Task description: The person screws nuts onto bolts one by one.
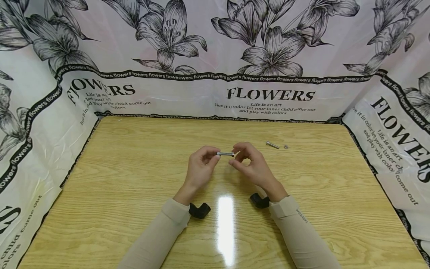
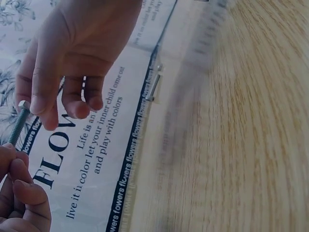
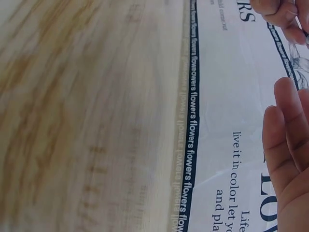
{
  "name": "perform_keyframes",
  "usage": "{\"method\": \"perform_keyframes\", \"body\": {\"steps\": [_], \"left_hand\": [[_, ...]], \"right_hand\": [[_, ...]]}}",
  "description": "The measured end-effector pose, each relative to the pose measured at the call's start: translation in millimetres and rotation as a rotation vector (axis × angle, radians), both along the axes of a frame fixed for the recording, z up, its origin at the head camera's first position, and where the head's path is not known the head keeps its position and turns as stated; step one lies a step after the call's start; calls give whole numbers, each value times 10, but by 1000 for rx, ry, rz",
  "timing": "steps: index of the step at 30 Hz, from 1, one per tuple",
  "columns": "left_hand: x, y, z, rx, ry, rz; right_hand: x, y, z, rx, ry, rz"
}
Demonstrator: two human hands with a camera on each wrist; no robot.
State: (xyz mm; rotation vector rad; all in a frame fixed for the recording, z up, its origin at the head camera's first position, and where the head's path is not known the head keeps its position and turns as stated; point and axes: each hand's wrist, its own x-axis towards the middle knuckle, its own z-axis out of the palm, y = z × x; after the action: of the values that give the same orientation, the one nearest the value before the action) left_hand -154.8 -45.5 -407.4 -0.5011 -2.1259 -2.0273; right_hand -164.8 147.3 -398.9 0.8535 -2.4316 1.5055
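A silver bolt (image 1: 225,154) is held level above the table between both hands. My left hand (image 1: 201,168) pinches its left end between thumb and forefinger. At its other end, my right hand (image 1: 252,164) curls thumb and forefinger round the hexagonal piece (image 2: 23,104). The left wrist view shows the threaded shank (image 2: 17,129) bare between the two hands. Most of the bolt falls outside the right wrist view, where the left fingers (image 3: 285,17) appear at the top corner. Beyond the right hand, a second bolt (image 1: 272,145) lies on the table with a small nut (image 1: 286,147) beside it.
The wood-grain table (image 1: 134,168) has flower-printed cloth (image 1: 188,93) standing along its back and sides. Black angular pieces (image 1: 199,211) show at the inner side of both cuffs. A bright light reflection lies on the tabletop between the forearms.
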Motion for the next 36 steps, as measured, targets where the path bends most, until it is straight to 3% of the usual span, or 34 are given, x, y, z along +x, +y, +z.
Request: {"method": "perform_keyframes", "body": {"steps": [16, 26, 36], "left_hand": [[1, 2, 0, 8, -9, -13], [-5, 2, -11, -3, -12, -9], [-1, 2, -4, -5, -13, -12]], "right_hand": [[-8, -12, 13, 28, 120, 14], [0, -2, -19, 24, -22, -10], [-10, -9, -22, 28, 60, 2]]}}
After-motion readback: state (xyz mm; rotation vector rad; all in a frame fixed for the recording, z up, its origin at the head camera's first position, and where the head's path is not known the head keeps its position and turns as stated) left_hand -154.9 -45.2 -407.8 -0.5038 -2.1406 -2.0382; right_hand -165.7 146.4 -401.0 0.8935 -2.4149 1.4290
